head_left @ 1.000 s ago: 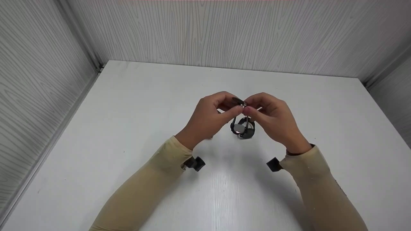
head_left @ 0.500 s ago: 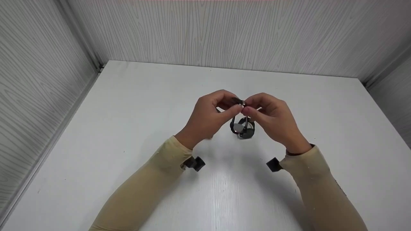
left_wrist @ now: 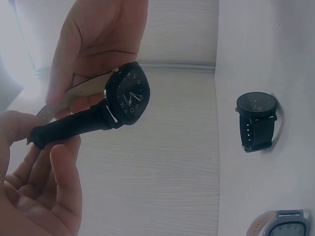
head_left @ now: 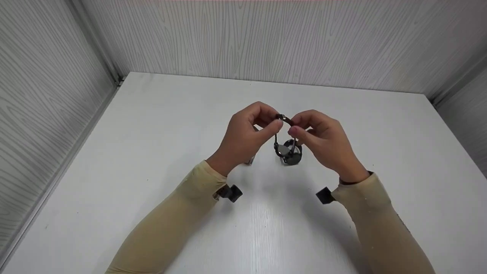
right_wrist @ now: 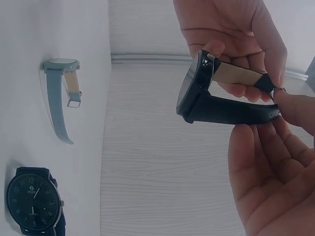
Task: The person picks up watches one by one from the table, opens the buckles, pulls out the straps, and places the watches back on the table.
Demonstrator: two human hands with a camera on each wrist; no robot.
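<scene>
A wristwatch with a black strap and tan lining hangs in the air between both hands, its case down and strap ends up. My left hand pinches the buckle end between thumb and fingers. My right hand pinches the holed end, shown with its holes in the right wrist view. The strap ends meet in an arch between the fingertips; whether they are fastened I cannot tell. On the table beneath, a round black watch lies with its strap looped.
A pale blue watch with a tan-lined strap lies on the white table, mostly hidden under my left hand in the head view. Woodgrain panels wall the table's back and sides. Small black cameras stick out from both wrists.
My left hand has shifted slightly up and left, away from my right fingertips, so the strap arch now shows between them. My right hand has hardly moved.
</scene>
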